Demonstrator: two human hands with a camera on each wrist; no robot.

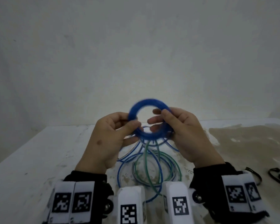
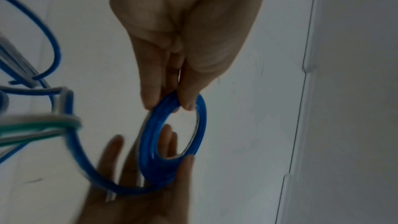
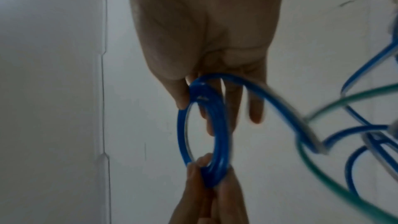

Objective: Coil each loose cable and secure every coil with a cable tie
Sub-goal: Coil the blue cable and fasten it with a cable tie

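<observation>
Both hands hold the blue coil (image 1: pixel 149 119) up above the tabletop (image 1: pixel 31 156), left hand (image 1: pixel 107 139) pinching one side, right hand (image 1: pixel 189 135) the other, likely keeping the loops stacked while slack trails below.

No words or numbers can be read; the wrist bands (image 1: pixel 73 202) carry only black-and-white square codes.

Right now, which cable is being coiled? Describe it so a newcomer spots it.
Over the white table, both hands are raised. Between the left hand and right hand is the blue coil, a tight ring held off the table, unlike the loose blue and green cable below.
</observation>
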